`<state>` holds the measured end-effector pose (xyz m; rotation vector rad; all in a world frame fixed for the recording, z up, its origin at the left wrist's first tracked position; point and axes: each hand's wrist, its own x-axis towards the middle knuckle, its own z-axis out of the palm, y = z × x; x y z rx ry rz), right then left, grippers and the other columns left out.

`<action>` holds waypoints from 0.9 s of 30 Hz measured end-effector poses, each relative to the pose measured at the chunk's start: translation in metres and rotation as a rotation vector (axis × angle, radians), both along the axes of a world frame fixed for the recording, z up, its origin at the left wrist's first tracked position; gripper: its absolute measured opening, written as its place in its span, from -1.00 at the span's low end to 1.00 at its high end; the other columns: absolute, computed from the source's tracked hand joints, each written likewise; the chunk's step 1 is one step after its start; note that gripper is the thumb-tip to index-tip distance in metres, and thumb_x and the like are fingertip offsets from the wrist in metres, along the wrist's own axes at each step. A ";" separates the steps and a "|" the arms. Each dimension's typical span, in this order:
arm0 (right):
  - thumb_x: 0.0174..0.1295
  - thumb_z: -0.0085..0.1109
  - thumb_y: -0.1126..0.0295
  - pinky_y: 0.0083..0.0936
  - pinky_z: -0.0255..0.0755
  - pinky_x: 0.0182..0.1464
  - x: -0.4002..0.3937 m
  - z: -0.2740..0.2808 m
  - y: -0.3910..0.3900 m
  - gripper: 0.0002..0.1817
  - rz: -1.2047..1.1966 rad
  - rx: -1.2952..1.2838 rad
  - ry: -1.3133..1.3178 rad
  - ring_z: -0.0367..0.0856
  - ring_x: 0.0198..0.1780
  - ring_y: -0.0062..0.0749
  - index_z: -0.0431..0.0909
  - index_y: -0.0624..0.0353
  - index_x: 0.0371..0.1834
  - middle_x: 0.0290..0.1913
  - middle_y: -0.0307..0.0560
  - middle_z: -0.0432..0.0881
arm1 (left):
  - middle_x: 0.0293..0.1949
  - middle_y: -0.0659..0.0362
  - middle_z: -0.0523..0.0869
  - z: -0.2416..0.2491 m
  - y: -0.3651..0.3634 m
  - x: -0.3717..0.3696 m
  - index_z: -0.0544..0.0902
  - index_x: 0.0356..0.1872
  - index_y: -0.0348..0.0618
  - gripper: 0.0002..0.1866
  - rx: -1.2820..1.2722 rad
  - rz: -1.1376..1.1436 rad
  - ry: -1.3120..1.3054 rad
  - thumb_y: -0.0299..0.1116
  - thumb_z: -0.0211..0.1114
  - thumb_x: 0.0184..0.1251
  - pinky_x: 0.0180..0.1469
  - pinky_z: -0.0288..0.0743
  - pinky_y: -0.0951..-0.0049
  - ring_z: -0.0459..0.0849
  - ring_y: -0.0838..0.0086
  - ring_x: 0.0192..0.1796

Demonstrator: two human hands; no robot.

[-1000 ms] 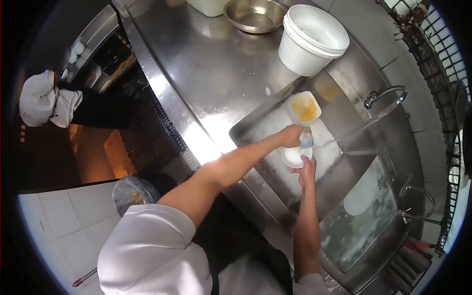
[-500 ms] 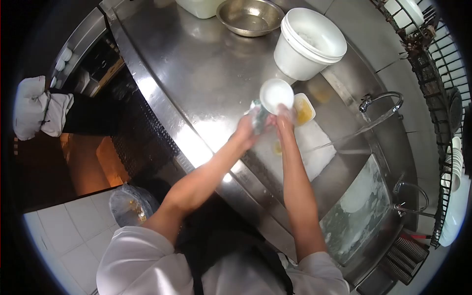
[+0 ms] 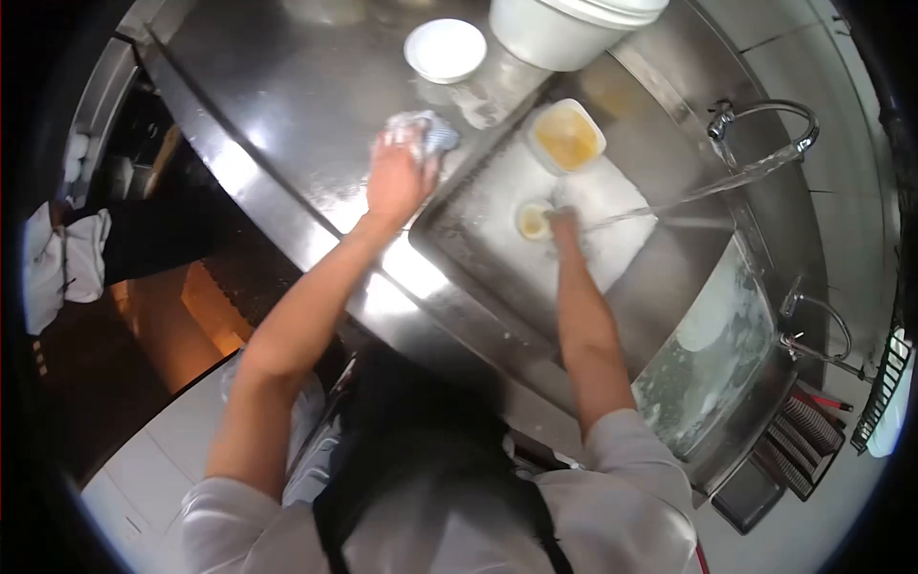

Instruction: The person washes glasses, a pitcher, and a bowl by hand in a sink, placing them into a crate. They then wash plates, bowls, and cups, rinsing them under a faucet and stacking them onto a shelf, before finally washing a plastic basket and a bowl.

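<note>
My left hand (image 3: 397, 175) is closed round a soapy, bluish-white scrubbing cloth or sponge (image 3: 438, 136), just above the steel counter. Further back on the counter stands a white bowl (image 3: 445, 50). My right hand (image 3: 566, 228) reaches down into the sink, its fingers at the rim of a small round bowl (image 3: 533, 220) with yellowish residue; the fingertips are partly hidden and blurred. Behind it sits a white square tub (image 3: 568, 137) with yellow matter inside. Both lie on or over a white, foamy-looking surface (image 3: 612, 253) in the sink.
Water streams from a curved tap (image 3: 765, 107) into the sink. A white bucket (image 3: 564, 33) stands behind it. On the right are a second sink basin (image 3: 708, 344) with soapy water, another tap (image 3: 813, 335) and a dark rack (image 3: 798, 435). Another person's pale clothing (image 3: 81, 253) shows at left.
The white bowl has left my hands and stands on the counter. My left hand moved left with the scrubber. My right hand went down into the sink to the small bowl. The view shifted.
</note>
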<state>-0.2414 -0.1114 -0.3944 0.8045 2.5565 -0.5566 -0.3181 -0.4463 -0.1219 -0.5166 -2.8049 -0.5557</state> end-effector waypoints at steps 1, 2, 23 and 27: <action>0.12 0.14 0.05 -0.23 0.44 -0.02 0.023 -0.073 0.016 -0.44 0.222 0.062 0.033 0.55 0.01 -0.08 0.47 0.32 0.03 -0.02 0.23 0.55 | 0.02 -0.15 0.55 0.000 0.003 -0.002 0.33 0.22 -0.24 -0.44 0.031 -0.015 -0.010 -0.19 0.15 0.24 0.31 0.12 0.03 0.43 -0.08 0.14; 0.15 0.11 0.15 -0.29 0.49 -0.16 0.046 -0.142 0.032 -0.51 0.438 0.141 0.085 0.61 -0.11 -0.07 0.47 0.33 0.01 -0.05 0.20 0.56 | 0.03 -0.14 0.54 0.001 0.003 -0.003 0.33 0.22 -0.24 -0.45 0.052 -0.029 -0.023 -0.19 0.15 0.24 0.31 0.12 0.03 0.43 -0.07 0.14; 0.26 -0.15 0.46 -0.42 0.44 -0.71 0.029 0.158 0.015 -0.71 -0.807 -0.695 0.300 0.53 -0.67 -0.20 0.41 0.46 -0.07 -0.42 0.09 0.55 | -0.14 -0.14 0.57 -0.030 0.194 0.048 0.54 -0.07 -0.19 -0.60 -0.105 -0.428 -0.254 -0.35 0.33 0.01 0.04 0.44 0.15 0.54 0.01 -0.04; 0.30 -0.20 0.37 -0.40 0.42 -0.73 0.046 0.198 0.003 -0.67 -0.715 -0.692 0.307 0.49 -0.73 -0.21 0.44 0.44 -0.10 -0.42 0.11 0.55 | 0.03 -0.17 0.53 -0.075 0.258 0.057 0.64 -0.19 -0.18 -0.74 -0.007 -0.249 -0.823 -0.30 0.22 0.11 0.05 0.45 0.12 0.46 -0.01 0.16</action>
